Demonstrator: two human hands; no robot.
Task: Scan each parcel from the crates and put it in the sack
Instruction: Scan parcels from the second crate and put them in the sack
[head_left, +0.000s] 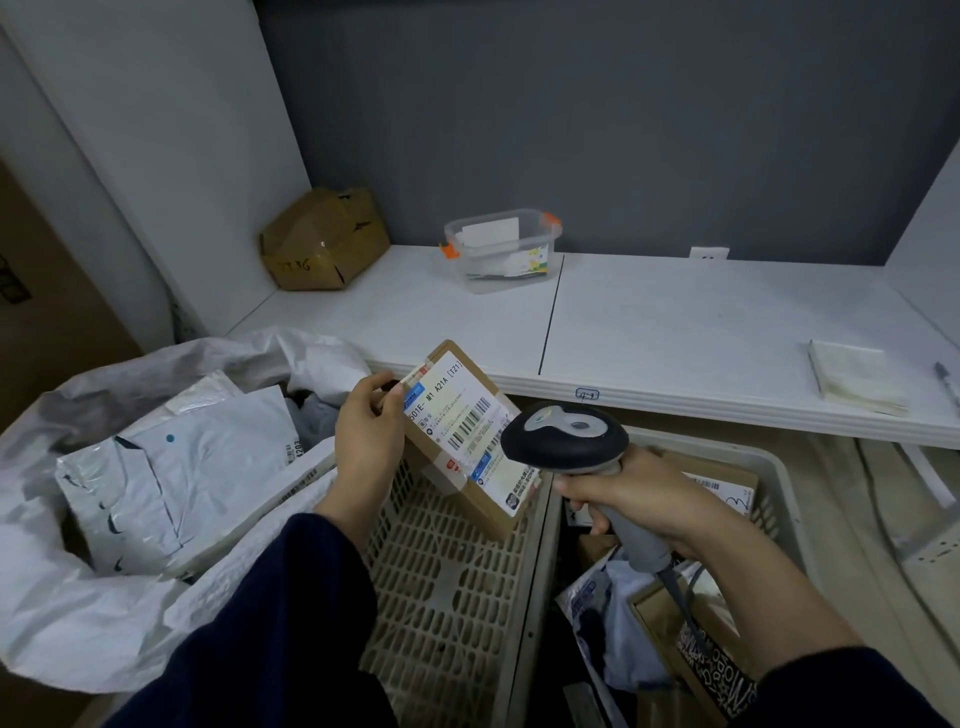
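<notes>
My left hand (366, 436) grips a brown cardboard parcel (467, 441) by its left edge, tilted above the left beige crate (447, 587), its white barcode label facing up. My right hand (649, 499) grips the handle of a dark grey barcode scanner (566, 439), whose head sits just right of the label. The white woven sack (104, 613) lies open at the left with several white poly mailers (176, 478) inside. The right crate (779, 467) holds more parcels (722, 483), partly hidden by my right arm.
A white shelf (675, 332) runs across behind the crates. On it stand a crumpled cardboard box (322, 239), a clear plastic tub (501, 249) with orange clips, a notepad (857, 379) and a pen (948, 379) at the right edge.
</notes>
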